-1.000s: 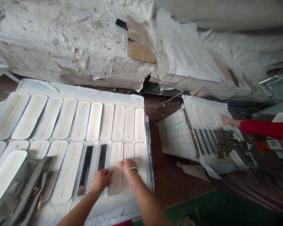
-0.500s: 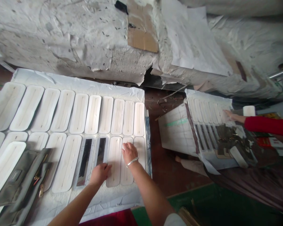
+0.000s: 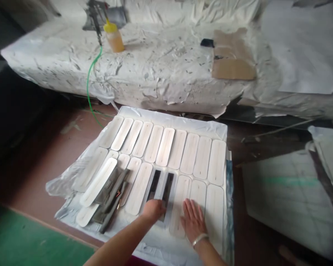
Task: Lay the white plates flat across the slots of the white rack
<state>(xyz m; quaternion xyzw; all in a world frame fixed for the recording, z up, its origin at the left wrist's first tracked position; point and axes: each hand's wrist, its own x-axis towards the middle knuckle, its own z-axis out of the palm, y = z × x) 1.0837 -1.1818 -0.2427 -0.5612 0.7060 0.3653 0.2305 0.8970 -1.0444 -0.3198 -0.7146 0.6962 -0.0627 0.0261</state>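
My right hand [image 3: 193, 220] lies flat, fingers extended, on a pale rounded panel [image 3: 199, 190] in the front row. Beside it are another pale panel [image 3: 181, 199] to the left and one [image 3: 215, 207] to the right. My left hand [image 3: 154, 210] is closed over the lower part of two dark-slotted pieces [image 3: 168, 184]; what its fingers hold, if anything, is hidden. Left of that hand, a grey zippered pouch [image 3: 111, 195] with a white panel [image 3: 100, 181] attached rests on the other panels.
The panels lie in two rows on a plastic-covered board [image 3: 155, 114]. Behind stands a long covered bench [image 3: 161, 74] with a yellow-capped bottle [image 3: 115, 38], a green hose [image 3: 88, 81] and a cardboard piece [image 3: 233, 59]. A second covered stack [image 3: 288, 192] is at right.
The view has swung left, bringing the bottle and hose in and the co-worker's red sleeve out. My right hand has flattened onto a panel; my left hand has moved left over the dark-slotted pieces.
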